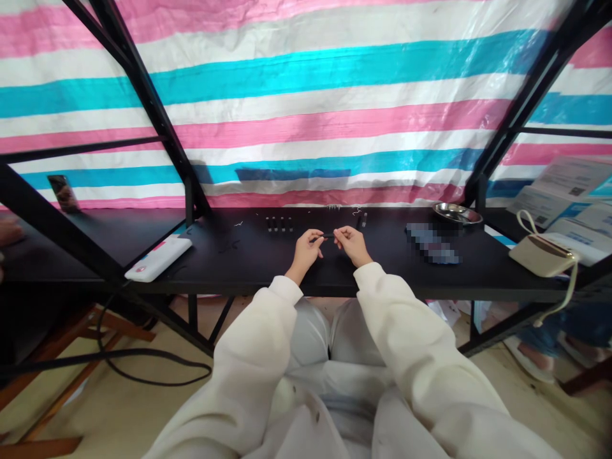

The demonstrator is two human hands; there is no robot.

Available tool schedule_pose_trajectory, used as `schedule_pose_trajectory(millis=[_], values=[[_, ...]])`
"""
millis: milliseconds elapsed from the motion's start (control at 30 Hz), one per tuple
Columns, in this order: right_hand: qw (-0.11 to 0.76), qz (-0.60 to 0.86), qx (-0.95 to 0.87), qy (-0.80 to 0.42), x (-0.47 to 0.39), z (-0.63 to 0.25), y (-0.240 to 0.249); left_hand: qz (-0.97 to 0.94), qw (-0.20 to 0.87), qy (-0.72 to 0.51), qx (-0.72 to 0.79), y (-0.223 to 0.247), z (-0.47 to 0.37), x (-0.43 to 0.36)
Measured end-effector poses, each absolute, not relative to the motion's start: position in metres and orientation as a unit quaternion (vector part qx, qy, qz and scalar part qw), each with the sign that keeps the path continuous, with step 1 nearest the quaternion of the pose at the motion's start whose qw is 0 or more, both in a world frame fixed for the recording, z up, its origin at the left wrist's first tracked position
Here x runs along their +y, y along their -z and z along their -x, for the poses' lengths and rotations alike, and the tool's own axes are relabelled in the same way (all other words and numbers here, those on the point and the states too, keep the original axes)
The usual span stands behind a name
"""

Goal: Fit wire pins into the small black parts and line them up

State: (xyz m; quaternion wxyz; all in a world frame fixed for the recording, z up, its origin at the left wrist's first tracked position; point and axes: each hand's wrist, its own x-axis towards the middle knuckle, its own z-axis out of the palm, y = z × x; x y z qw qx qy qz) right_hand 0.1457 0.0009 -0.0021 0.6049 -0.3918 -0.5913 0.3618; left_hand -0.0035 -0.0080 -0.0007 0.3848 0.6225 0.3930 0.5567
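Above the black table [258, 258], my left hand [308, 247] and my right hand [350, 243] are close together. A small dark stick-like piece [328, 236] spans the gap between them, and the fingertips of each hand pinch one end of it. Its exact kind is too small to make out. Beyond my left hand, several small dark pieces with light ends [279, 224] stand in a row. Past my right hand lie a similar dark piece [359, 220] and a lighter-ended one [364, 220].
A white power strip-like box [159, 259] with a cable sits at the left. On the right are a pixelated object [433, 243], a round metal dish [458, 214] and a beige pouch [542, 256]. Black frame posts [165, 137] flank the table; striped sheeting [315, 127] hangs behind.
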Motion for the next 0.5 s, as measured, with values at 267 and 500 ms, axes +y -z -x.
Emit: schedule_pose_trajectory(millis=[267,500], values=[[0.606,0.395,-0.594,-0.352,0.0013,-0.1466,0.0018,-0.619,0.386,-0.559,0.394,0.0000,0.0035,-0.0076],[0.606,0.401,-0.592,-0.350,0.0002,-0.1469,0.0005,-0.619,0.382,-0.559,0.398,-0.0006,0.0038,-0.0079]])
